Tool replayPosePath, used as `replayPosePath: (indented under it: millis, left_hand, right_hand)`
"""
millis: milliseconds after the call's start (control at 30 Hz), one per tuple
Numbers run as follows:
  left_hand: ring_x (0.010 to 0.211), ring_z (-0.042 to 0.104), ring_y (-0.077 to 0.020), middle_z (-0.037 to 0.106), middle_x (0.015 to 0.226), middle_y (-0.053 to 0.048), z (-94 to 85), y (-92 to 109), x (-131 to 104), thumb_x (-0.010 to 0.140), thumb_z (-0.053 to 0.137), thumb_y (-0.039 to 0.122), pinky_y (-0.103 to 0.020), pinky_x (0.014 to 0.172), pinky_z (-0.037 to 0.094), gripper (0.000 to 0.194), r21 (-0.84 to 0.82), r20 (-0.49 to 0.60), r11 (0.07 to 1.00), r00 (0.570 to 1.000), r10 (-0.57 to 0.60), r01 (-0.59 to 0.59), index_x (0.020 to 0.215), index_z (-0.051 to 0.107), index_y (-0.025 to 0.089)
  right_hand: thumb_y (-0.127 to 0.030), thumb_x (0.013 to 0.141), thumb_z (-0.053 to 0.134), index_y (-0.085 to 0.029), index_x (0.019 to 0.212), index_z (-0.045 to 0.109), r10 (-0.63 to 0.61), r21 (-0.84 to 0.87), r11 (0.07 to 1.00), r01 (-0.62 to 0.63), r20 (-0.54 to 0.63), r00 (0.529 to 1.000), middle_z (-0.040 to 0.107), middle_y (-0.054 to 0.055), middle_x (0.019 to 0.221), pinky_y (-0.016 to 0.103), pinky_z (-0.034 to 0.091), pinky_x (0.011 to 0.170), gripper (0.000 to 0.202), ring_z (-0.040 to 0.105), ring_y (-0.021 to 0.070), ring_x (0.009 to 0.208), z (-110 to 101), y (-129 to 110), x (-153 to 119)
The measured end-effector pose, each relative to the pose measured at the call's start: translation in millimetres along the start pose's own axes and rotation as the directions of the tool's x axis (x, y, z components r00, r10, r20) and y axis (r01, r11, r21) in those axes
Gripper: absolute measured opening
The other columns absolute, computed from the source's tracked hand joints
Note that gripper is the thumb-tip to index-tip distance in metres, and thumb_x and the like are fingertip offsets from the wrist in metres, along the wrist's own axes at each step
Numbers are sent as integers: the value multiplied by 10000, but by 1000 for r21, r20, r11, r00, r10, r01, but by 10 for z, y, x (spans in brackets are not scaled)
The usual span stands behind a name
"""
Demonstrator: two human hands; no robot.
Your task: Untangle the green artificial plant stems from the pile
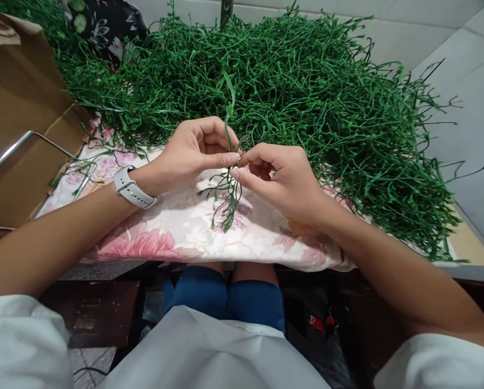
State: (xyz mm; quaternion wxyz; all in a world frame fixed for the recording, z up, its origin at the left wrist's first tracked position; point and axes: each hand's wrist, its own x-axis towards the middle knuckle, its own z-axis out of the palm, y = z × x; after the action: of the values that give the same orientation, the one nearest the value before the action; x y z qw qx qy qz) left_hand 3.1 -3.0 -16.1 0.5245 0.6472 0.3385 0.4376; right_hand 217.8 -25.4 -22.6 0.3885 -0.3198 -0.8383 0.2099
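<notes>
Between my two hands, over the floral cloth, is a small green artificial plant sprig. Its thin branched stems hang down, and a flat leaf-like strip rises above my fingers. My left hand, with a pale watch on the wrist, is closed, pinching the sprig between thumb and fingers. My right hand is closed too, its thumb and forefinger pinched on the sprig's stems just beside the left fingertips. Where the stems meet is partly covered by the fingers.
A large heap of green plastic stems spreads behind my hands to the right edge. At the left stand an open cardboard box and a bent metal rod. The floral cloth covers the work surface. A dark patterned fabric lies at the back left.
</notes>
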Motion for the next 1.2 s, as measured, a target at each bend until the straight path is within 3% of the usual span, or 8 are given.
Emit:
replayPosePath:
  millis: [100, 233, 333, 467, 800, 1000, 1200]
  left_hand:
    - [839, 765, -151, 726, 845, -4, 5, -7, -5, 660, 987, 439, -273, 763, 628, 452, -1, -5, 1000, 1000, 1, -1, 823, 660, 171]
    - [777, 734, -132, 703, 805, 11, 17, 6, -10, 670, 990, 397, -254, 703, 606, 435, 9, 29, 1000, 999, -16, 15, 813, 641, 180]
    - [739, 704, -124, 688, 786, 15, 33, 33, -26, 684, 972, 372, -236, 650, 574, 411, -3, 109, 999, 993, -49, 50, 828, 633, 188]
    - [672, 663, -116, 631, 717, 29, 50, 85, -61, 702, 940, 334, -223, 578, 507, 386, -26, 174, 997, 982, -67, 73, 828, 601, 198]
    - [552, 540, -48, 565, 648, 52, 125, 143, -89, 701, 937, 268, -179, 508, 418, 429, -85, 204, 994, 978, -46, 65, 749, 519, 184]
    - [566, 556, -60, 528, 640, 56, 132, 130, -94, 687, 968, 343, -199, 523, 453, 514, -159, 216, 985, 976, -32, 67, 722, 478, 191]
    - [645, 617, -84, 589, 718, 41, 10, 191, -53, 676, 988, 365, -232, 611, 512, 502, -209, 88, 978, 996, 16, 3, 804, 530, 206]
  right_hand:
    - [-358, 1008, 686, -170, 865, 663, -24, -26, 999, 25, 27, 999, 599, -15, 692, 272, 359, 614, 237, 468, 104, 613, -15, 53, 9]
    - [-252, 1056, 576, -173, 847, 607, -176, -13, 984, 179, 128, 976, 589, -2, 747, 263, 384, 668, 225, 494, 112, 675, -41, 93, 25]
    - [-241, 1068, 545, -179, 855, 563, -238, 33, 971, 236, 189, 953, 547, -13, 758, 250, 388, 691, 223, 476, 107, 692, -59, 84, 31]
    - [-306, 1096, 514, -186, 841, 518, -245, 111, 968, 224, 241, 939, 503, -24, 738, 244, 373, 678, 282, 441, 99, 679, -107, 43, 42]
    - [-149, 1022, 532, -184, 814, 474, -361, 137, 932, 337, 235, 902, 466, -33, 721, 221, 341, 653, 219, 399, 79, 661, -156, 22, 69]
    - [-103, 966, 534, -181, 790, 463, -358, 185, 929, 319, 243, 902, 453, -32, 713, 234, 336, 656, 205, 390, 80, 659, -173, 28, 62]
    - [-220, 1039, 577, -169, 820, 553, -253, 332, 927, 173, 215, 943, 561, -1, 747, 254, 406, 652, 226, 496, 94, 679, -139, -4, 14]
